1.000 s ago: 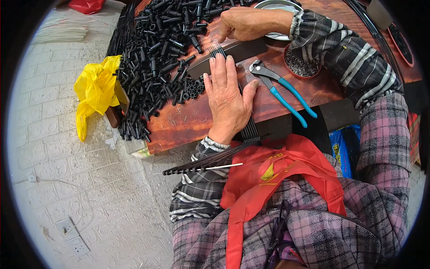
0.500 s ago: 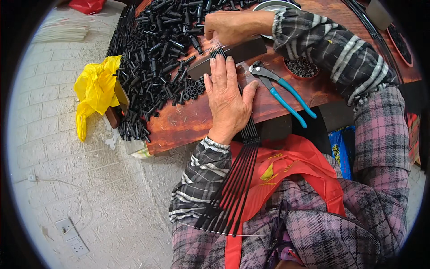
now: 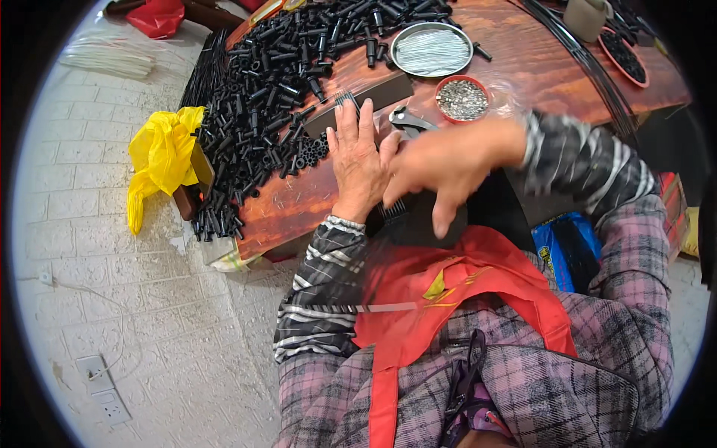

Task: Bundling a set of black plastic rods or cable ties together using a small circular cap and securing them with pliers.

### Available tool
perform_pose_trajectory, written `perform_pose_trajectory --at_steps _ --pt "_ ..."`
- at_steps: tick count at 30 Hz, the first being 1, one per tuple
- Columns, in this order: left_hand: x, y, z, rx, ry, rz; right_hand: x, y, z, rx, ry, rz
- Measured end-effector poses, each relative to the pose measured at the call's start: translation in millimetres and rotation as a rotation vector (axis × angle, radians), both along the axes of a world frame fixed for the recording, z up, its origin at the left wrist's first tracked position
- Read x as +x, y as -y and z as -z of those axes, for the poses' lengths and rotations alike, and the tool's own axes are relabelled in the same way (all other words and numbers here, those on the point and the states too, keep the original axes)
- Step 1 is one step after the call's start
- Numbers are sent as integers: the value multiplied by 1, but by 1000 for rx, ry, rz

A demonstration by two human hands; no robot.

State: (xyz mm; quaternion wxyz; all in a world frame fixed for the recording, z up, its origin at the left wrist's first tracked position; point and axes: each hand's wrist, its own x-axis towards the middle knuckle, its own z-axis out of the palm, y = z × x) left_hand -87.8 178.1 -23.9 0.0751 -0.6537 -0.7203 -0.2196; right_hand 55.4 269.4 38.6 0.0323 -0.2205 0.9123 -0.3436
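My left hand [image 3: 358, 168] lies flat with fingers stretched over a row of thin black rods, whose tips [image 3: 345, 98] poke out past the fingers on a dark block [image 3: 388, 91]. The rods' lower part runs down toward my lap and is smeared by motion; a pale thin strip or wire [image 3: 388, 307] crosses near their ends. My right hand [image 3: 467, 153] is blurred beside the left, thumb and fingers apart, with nothing seen in it. It covers most of the pliers, leaving their metal jaws [image 3: 409, 119] in sight.
Black tubular plastic parts [image 3: 261, 97] are heaped over the table's left side. A round dish [image 3: 432, 51] of thin pale sticks and a red bowl [image 3: 463, 99] of small metal pieces stand beyond my right hand. A yellow bag [image 3: 166, 149] hangs at the left edge.
My right hand has come back from the rods' far tips, down and right, to beside my left hand over the pliers. The rods' near ends have swung up. My left hand stays flat.
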Motion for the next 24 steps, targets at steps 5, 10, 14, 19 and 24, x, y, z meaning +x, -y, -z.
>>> perform_pose_trajectory --at_steps 5,10,14,19,24 --pt "23 12 -9 42 19 -32 26 75 15 225 -202 235" --pt "46 50 -35 49 68 -19 30 125 14 216 -433 357" --pt "37 76 -46 214 104 174 39 145 -21 115 -346 437" --pt "2 80 -34 325 681 464 23 139 -83 -50 -373 488" --pt "-19 69 -60 482 1242 341 3 115 -140 -22 -177 611"
